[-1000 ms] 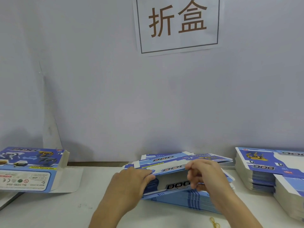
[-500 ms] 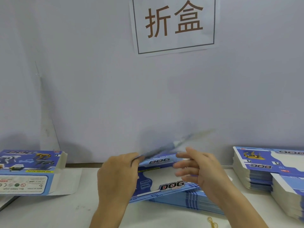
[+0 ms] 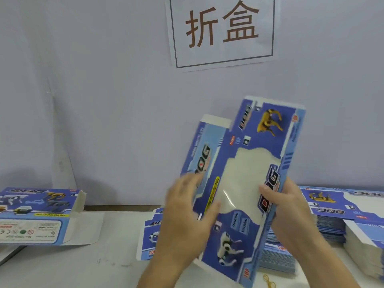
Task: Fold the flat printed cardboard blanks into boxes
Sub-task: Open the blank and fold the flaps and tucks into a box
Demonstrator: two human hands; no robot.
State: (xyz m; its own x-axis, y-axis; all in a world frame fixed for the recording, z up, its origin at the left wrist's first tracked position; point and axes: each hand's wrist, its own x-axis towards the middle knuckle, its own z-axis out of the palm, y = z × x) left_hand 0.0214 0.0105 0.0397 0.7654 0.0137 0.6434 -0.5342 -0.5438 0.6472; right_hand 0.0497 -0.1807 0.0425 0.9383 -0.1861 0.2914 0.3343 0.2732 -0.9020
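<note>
— White table (image 3: 116,269) first, nearest us: do you see the rubber band (image 3: 269,281) and the blank stack (image 3: 276,256)?
— Yes. Above them the raised blank (image 3: 245,179) stands almost upright, long axis up and down, between both hands.
— Left hand (image 3: 182,223) holds its left edge, fingers curled round; right hand (image 3: 288,208) grips the right edge.
— One second ago it lay low on the stack.
— Farther: folded box (image 3: 35,217) left, second stack (image 3: 340,208) right, wall sign (image 3: 222,30).

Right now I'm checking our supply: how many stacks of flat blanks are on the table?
2: the centre stack behind the held blank, and the right stack by the edge. More may lie out of view.
</note>
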